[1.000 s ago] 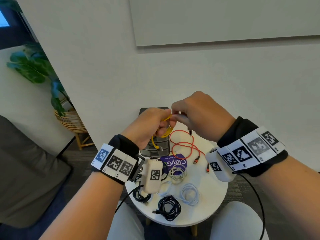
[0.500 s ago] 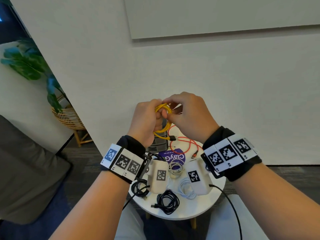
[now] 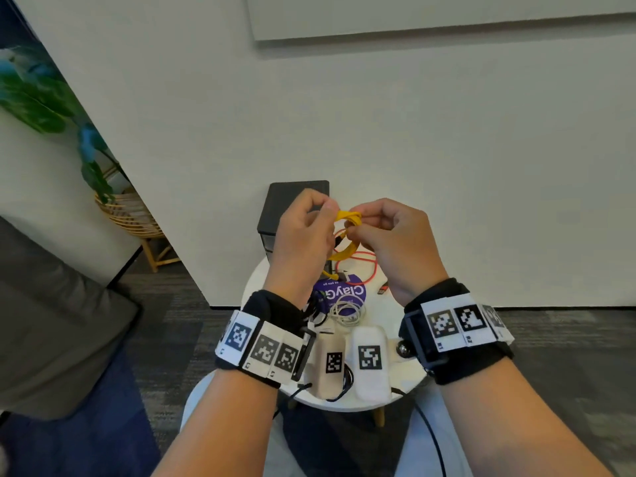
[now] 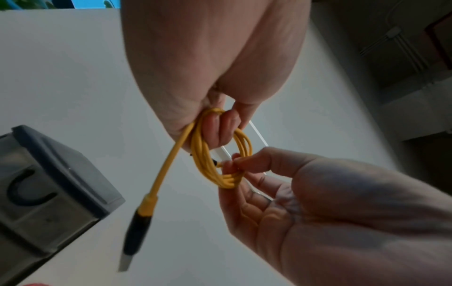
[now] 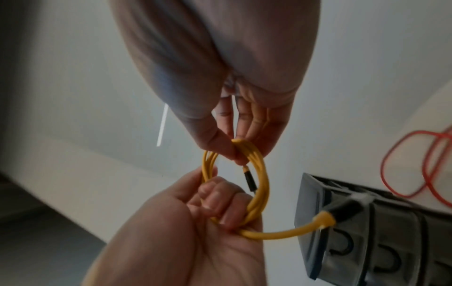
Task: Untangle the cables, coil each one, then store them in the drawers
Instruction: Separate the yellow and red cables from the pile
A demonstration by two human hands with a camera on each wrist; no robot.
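A yellow cable (image 3: 348, 251), wound into a small coil, hangs in the air between both hands above the table's far side. My left hand (image 3: 306, 235) has its fingers (image 4: 215, 131) curled through the coil (image 4: 225, 174). My right hand (image 3: 389, 235) pinches the coil's opposite side between thumb and fingertips (image 5: 234, 151). One black-and-yellow plug (image 4: 137, 232) dangles free below the left hand. A short end with a second plug (image 5: 249, 180) lies inside the loop. The dark grey drawer unit (image 3: 296, 204) stands just behind the hands, its drawers (image 5: 367, 241) shut.
On the small round white table (image 3: 389, 311) lie a loose red cable (image 3: 368, 266), a coiled white cable (image 3: 346, 311) and a purple disc (image 3: 340, 290). A white wall stands close behind. A plant in a wicker basket (image 3: 127, 215) and a grey sofa (image 3: 51, 321) are at the left.
The yellow cable's last loose length has been wound in, so the coil is smaller and tighter. My right hand has moved from the cable's end to the coil. The head view has tilted down.
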